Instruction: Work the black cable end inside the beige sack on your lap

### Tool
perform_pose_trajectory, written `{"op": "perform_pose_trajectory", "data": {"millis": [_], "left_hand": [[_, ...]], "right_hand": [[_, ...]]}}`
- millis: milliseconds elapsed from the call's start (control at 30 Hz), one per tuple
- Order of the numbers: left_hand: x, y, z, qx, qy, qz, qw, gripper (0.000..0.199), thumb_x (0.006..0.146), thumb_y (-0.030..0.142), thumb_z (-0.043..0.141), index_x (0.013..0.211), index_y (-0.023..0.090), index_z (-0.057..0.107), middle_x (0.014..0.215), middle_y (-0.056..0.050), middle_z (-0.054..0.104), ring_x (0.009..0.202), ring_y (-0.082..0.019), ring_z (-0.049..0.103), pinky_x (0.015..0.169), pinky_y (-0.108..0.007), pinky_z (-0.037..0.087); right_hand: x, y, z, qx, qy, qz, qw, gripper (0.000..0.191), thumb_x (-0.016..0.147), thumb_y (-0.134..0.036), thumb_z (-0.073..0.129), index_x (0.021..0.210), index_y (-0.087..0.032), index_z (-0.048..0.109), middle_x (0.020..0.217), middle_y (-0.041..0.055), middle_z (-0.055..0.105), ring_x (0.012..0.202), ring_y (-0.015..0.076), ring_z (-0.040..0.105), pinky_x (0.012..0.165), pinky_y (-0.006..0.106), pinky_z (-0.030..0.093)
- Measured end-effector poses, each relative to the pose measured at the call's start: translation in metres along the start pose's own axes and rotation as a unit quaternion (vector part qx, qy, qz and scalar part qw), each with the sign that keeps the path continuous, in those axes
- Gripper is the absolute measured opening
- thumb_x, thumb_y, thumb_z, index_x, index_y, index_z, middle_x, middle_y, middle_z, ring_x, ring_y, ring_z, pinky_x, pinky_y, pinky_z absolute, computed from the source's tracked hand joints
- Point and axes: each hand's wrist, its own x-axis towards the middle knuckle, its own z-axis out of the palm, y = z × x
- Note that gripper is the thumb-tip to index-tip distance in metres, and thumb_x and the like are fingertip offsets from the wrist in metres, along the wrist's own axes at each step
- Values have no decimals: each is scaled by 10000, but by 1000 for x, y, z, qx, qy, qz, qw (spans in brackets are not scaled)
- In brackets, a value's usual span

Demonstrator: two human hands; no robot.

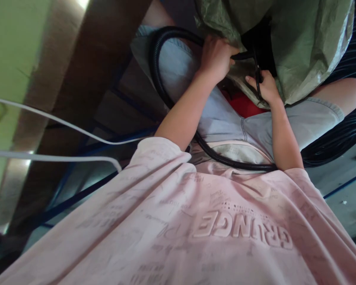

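A black corrugated tube (158, 67) loops over the thigh and passes across the lap. My left hand (216, 57) is closed around it near the sack's opening, and a short black length sticks out past the fingers. Just to the right, my right hand (268, 87) is closed on a slim, curved black piece (258, 75) whose kind I cannot make out. It meets the tube's end, in front of the dark mouth of an olive-grey sack (302, 47). What lies inside the sack is too dark to tell.
Coils of black tubing (341, 134) lie on the floor at the right. Two white cables (53, 157) run in from the left toward the sleeve. A red thing (245, 106) shows between the legs, below the sack. A brown beam-like surface (86, 59) slants along the left.
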Motion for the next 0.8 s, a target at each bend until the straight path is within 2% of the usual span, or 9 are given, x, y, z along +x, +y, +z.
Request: {"op": "perform_pose_trajectory", "data": {"millis": [167, 233, 367, 467, 567, 700, 800], "left_hand": [[-2, 1, -2, 13, -17, 11, 1000, 474, 945, 433, 394, 1312, 366, 686, 1210, -15, 678, 1037, -246, 432, 1049, -468, 275], [-1, 1, -2, 19, -18, 16, 1000, 465, 946, 420, 395, 1307, 366, 683, 1207, -11, 679, 1018, -244, 443, 1034, -469, 285], [1, -4, 3, 25, -21, 23, 999, 421, 969, 452, 379, 1222, 388, 709, 1183, 2, 693, 1047, -249, 443, 1050, -477, 273], [0, -4, 4, 20, -27, 25, 999, 412, 969, 477, 397, 1236, 373, 694, 1216, 15, 694, 1094, -247, 435, 1071, -481, 265], [-3, 2, 2, 2, 4, 10, 1000, 439, 941, 408, 455, 1348, 354, 611, 1274, 37, 688, 1124, -231, 466, 1090, -453, 277], [-5, 6, -2, -19, 47, 26, 998, 429, 913, 323, 476, 1327, 357, 582, 1293, 46, 680, 1161, -222, 503, 1108, -434, 278], [-4, 4, -1, -15, 46, 28, 998, 369, 958, 373, 420, 1268, 361, 620, 1320, 19, 656, 1221, -246, 434, 1107, -474, 244]], "right_hand": [[-6, 0, -7, 35, -43, 39, 998, 636, 866, -892, 527, 668, -288, 515, 560, 19, 508, 720, 226, 594, 668, 379, 478], [-6, 0, -8, 32, -38, 31, 998, 642, 848, -902, 547, 678, -284, 516, 553, 16, 506, 725, 221, 590, 677, 374, 480], [-5, -1, -5, 29, -52, 10, 998, 682, 802, -958, 519, 735, -280, 551, 591, 33, 537, 827, 269, 653, 717, 390, 516], [-6, -2, -7, 45, -59, 45, 996, 716, 798, -974, 496, 673, -270, 550, 566, 31, 513, 666, 230, 615, 629, 386, 499], [-9, -4, -13, 65, -37, 61, 995, 700, 802, -950, 540, 617, -275, 527, 540, 18, 488, 552, 186, 534, 559, 376, 470], [-10, -6, -12, 92, -32, 37, 995, 662, 820, -935, 532, 724, -283, 593, 605, 32, 573, 680, 243, 640, 625, 397, 527], [-10, -5, -7, 85, -49, 19, 995, 652, 835, -922, 535, 785, -276, 615, 623, 26, 596, 764, 247, 664, 679, 379, 532]]}}
